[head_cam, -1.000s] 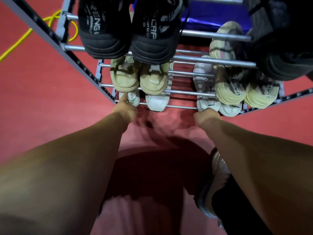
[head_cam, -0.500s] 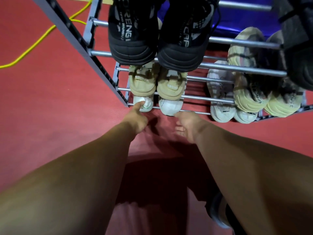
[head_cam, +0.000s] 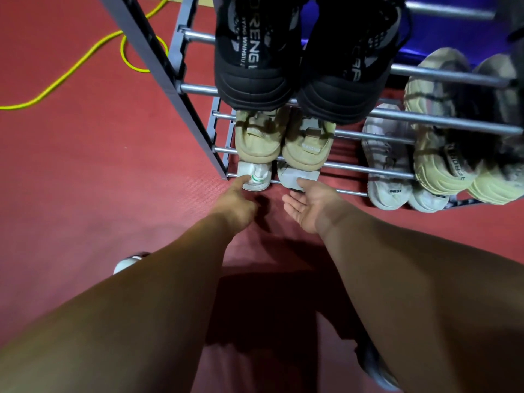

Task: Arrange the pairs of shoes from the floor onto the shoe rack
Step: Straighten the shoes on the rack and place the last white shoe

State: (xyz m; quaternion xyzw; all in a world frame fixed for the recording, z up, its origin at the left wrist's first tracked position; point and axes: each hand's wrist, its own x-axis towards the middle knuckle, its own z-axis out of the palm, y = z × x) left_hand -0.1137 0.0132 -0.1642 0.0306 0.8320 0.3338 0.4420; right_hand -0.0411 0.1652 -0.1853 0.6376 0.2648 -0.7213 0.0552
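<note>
- Down on the bottom tier, at the left end of the shoe rack (head_cam: 397,117), sits a white pair. The left white shoe (head_cam: 256,180) has a green-striped heel tab, and the right white shoe (head_cam: 297,177) is plain grey-white at the heel. Both heels point out toward the person and overhang the front rail.
- The left hand (head_cam: 236,202) has one straight digit pressed to the heel of the left white shoe. Its other fingers are tucked under the hand, so I cannot tell whether they close on anything.
- The right hand (head_cam: 309,208) lies open with the palm turned up, its straight fingers touching the heel of the right white shoe.
- A second ago the right hand was at the second white pair (head_cam: 388,171), further right on the same tier. Half a second ago it hung just short of the right white shoe, and now it touches it. The left hand has stayed at its shoe throughout.
- A tan pair (head_cam: 258,140) sits on the tier directly above the white pair and hides their fronts. A black pair (head_cam: 252,66) sits one tier higher.
- Toward the right end, a pale yellow pair (head_cam: 442,160) rests above the second white pair.
- On the red floor (head_cam: 85,180), a yellow cable (head_cam: 71,78) loops behind the rack's left frame.
- A pale shoe toe (head_cam: 127,263) shows beside the left forearm; it was not in view earlier.
</note>
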